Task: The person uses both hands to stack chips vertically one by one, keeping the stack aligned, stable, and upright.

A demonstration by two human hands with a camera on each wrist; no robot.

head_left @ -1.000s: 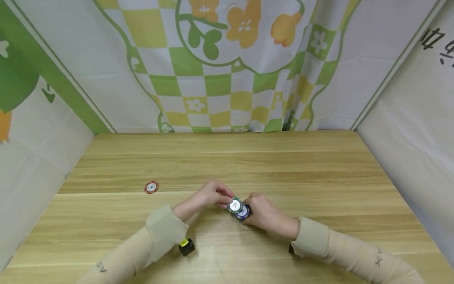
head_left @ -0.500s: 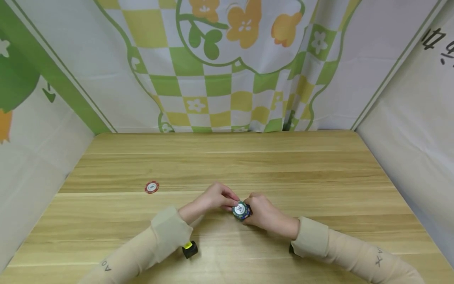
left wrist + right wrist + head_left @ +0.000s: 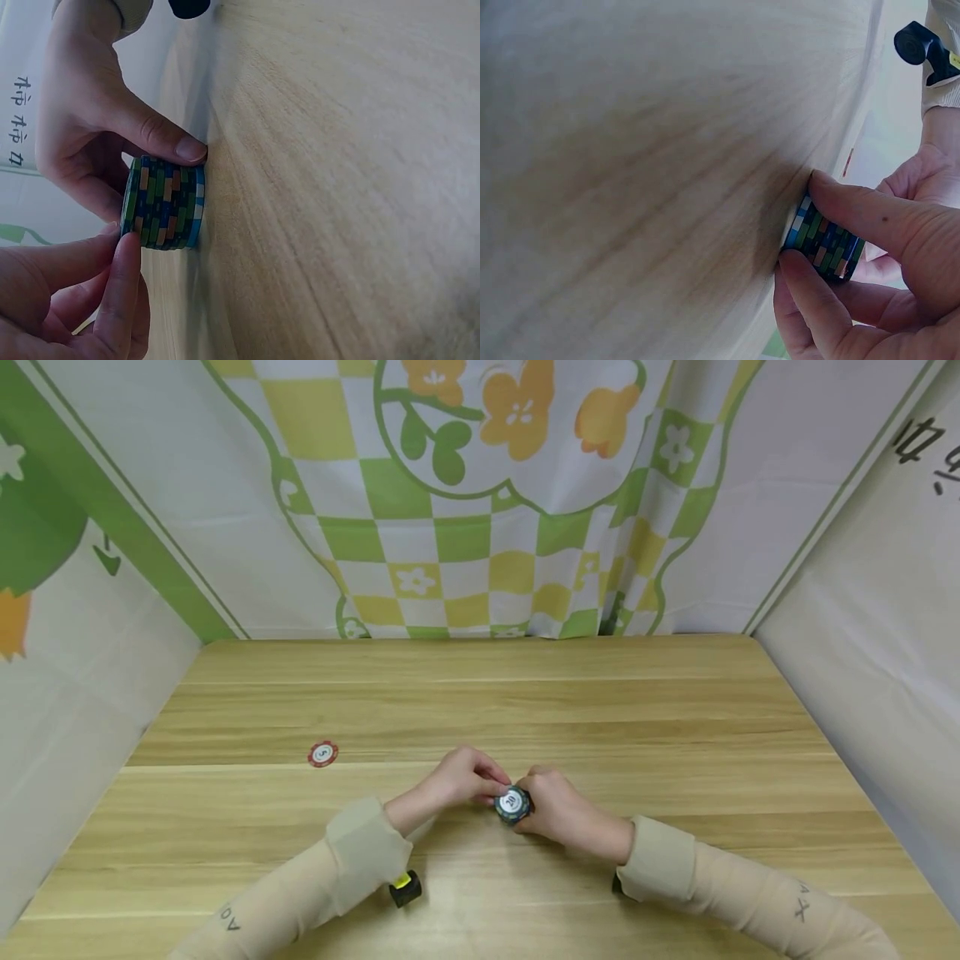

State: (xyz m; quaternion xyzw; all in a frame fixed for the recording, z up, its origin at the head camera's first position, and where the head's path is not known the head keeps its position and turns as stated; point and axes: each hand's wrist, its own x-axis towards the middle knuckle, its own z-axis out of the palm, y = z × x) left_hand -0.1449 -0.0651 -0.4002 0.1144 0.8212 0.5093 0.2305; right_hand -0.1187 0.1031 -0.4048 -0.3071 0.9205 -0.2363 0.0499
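Note:
A stack of poker chips stands on the table, green and dark blue layers with a light blue one at the bottom. On top, in the head view, lies a green poker chip marked 20. My left hand pinches that chip's edge between thumb and fingers at the top of the stack. My right hand grips the stack from the right, its thumb and fingers around the sides down near the tabletop. Away to the left, a red poker chip marked 5 lies flat.
The wooden table runs back to a checked, flowered curtain. Pale cloth walls stand at left and right. A small black wrist camera sits under the left cuff.
My left hand has moved slightly right and down, bringing the green 20 chip from a part overlap to squarely over the stack. The right hand keeps its place on the stack.

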